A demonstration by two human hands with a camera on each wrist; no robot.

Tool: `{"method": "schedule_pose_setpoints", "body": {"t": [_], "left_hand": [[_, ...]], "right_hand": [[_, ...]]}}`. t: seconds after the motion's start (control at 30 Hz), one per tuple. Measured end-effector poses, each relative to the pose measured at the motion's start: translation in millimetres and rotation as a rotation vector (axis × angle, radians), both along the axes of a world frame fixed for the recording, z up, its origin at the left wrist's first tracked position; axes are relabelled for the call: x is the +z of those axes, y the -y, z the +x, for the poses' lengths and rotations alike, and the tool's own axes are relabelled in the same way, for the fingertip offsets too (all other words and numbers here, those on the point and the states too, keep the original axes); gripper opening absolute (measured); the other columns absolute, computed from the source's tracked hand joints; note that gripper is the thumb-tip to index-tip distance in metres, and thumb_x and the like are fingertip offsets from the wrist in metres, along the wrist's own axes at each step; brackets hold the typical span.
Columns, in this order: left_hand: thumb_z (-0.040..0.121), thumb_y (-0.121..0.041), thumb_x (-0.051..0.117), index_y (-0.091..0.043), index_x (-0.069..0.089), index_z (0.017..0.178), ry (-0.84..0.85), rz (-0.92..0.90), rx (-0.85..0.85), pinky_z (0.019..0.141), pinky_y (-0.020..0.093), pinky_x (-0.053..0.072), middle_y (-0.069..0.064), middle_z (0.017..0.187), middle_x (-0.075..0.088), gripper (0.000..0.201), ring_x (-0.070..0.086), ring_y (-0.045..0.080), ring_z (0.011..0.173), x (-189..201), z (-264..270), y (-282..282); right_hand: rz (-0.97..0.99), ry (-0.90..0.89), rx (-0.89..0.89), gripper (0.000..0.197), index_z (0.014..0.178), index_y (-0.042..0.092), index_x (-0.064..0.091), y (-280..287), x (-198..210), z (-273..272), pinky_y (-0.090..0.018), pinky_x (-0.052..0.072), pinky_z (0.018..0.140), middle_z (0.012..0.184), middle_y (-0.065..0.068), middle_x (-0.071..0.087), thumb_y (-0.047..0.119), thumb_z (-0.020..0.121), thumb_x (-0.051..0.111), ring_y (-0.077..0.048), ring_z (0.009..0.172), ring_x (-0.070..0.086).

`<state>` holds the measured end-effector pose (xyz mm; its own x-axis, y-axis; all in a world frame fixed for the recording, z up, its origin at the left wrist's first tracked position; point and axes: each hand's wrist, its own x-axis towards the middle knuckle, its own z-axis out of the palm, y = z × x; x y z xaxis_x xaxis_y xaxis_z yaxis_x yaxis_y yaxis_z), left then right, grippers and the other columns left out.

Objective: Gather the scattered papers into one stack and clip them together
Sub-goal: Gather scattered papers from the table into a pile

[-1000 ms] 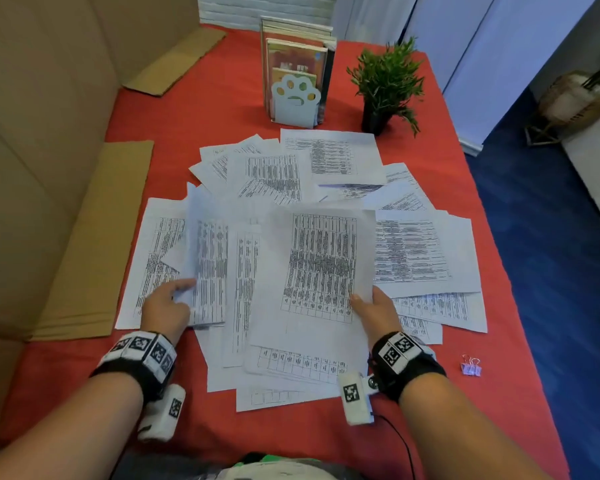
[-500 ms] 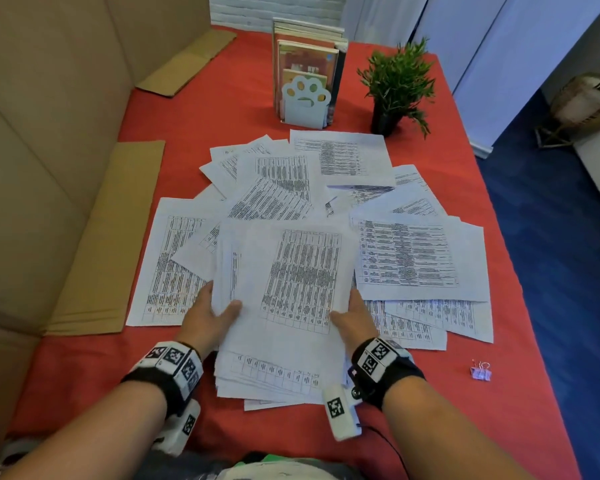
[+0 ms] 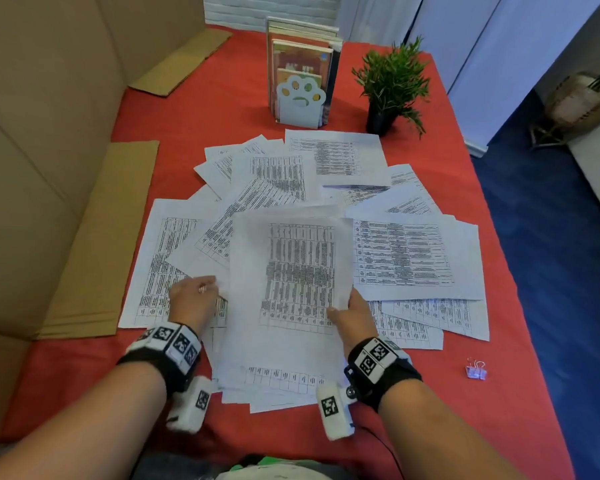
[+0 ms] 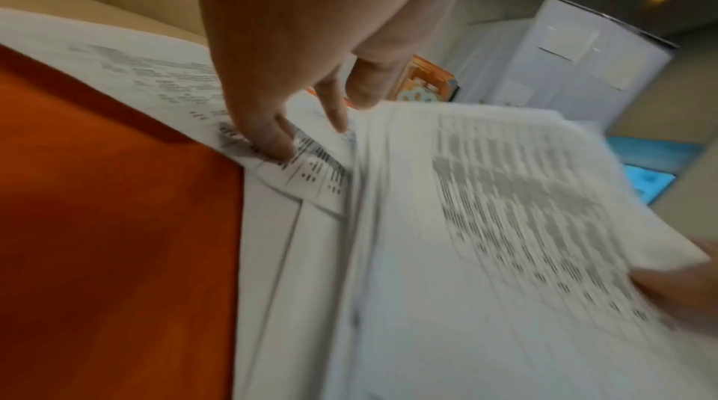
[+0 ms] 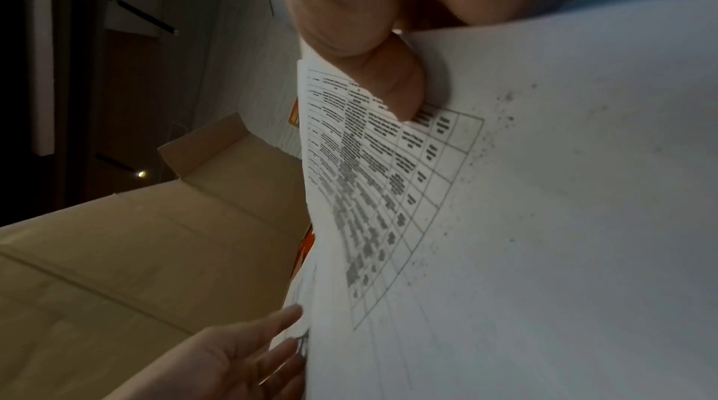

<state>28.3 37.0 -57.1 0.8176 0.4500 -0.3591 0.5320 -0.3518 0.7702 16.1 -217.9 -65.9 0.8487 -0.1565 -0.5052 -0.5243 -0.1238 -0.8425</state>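
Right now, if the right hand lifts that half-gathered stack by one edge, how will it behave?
Probably floppy: the stack already bows where the right hand pinches its edge. Sheets look unaligned at the near end, so some may slide out. The left hand only touches loose papers beside it, so it gives no support.

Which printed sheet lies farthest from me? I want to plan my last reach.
The white printed sheet just before the potted green plant and paw-shaped bookend; the other sheets lie nearer you.

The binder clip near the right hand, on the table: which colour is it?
The binder clip looks pale purple, with thin wire handles. The head view shows it best.
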Motion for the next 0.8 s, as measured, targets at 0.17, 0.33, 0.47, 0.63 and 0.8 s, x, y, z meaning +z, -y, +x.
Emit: {"method": "schedule_pose_setpoints", "body": {"t": [0.17, 0.33, 0.47, 0.63, 0.8], "left_hand": [[0.086, -0.018, 0.058, -0.018, 0.041, 0.139, -0.169, 0.2, 0.024, 0.107, 0.041, 0.035, 0.015, 0.152, 0.019, 0.056, 0.041, 0.039, 0.128, 6, 26, -14], [0.086, -0.009, 0.055, -0.02, 0.05, 0.134, -0.149, 0.066, 0.155, 0.061, 0.013, 0.048, 0.009, 0.15, 0.03, 0.049, 0.054, 0.019, 0.077, 14, 44, -23], [0.085, -0.005, 0.058, -0.012, 0.058, 0.128, -0.074, -0.028, 0.14, 0.065, 0.022, 0.049, 0.008, 0.138, 0.054, 0.043, 0.06, 0.013, 0.078, 11, 41, -25], [0.081, 0.0, 0.058, -0.008, 0.046, 0.132, -0.093, 0.106, 0.217, 0.077, 0.03, 0.047, 0.019, 0.125, 0.058, 0.053, 0.061, 0.03, 0.095, 7, 16, -28], [0.079, -0.027, 0.054, -0.01, 0.065, 0.105, -0.257, 0.414, 0.096, 0.097, 0.046, 0.04, 0.02, 0.121, 0.055, 0.033, 0.048, 0.039, 0.111, 4, 4, -45]], "right_hand": [[-0.044, -0.003, -0.026, 0.045, 0.111, 0.023, 0.058, 15, -4, -9, -0.046, 0.055, 0.087, 0.105, -0.009, 0.068, -0.006, 0.078, 0.053, -0.028, 0.097, 0.065], [-0.052, -0.014, 0.004, 0.05, 0.125, 0.022, 0.054, 17, -11, -22, -0.049, 0.053, 0.092, 0.109, -0.004, 0.068, 0.001, 0.08, 0.057, -0.024, 0.101, 0.065], [-0.089, -0.017, 0.032, 0.046, 0.123, 0.025, 0.054, 16, -9, -20, -0.046, 0.052, 0.093, 0.11, -0.003, 0.067, 0.0, 0.084, 0.057, -0.023, 0.102, 0.064], [-0.145, -0.007, 0.079, 0.05, 0.131, 0.022, 0.048, 13, -8, -13, -0.045, 0.05, 0.097, 0.117, -0.004, 0.064, 0.005, 0.085, 0.056, -0.024, 0.107, 0.061], [-0.168, -0.026, 0.105, 0.044, 0.125, 0.022, 0.05, 7, -13, -10, -0.046, 0.052, 0.095, 0.116, -0.006, 0.064, 0.006, 0.085, 0.057, -0.025, 0.106, 0.061]]}}
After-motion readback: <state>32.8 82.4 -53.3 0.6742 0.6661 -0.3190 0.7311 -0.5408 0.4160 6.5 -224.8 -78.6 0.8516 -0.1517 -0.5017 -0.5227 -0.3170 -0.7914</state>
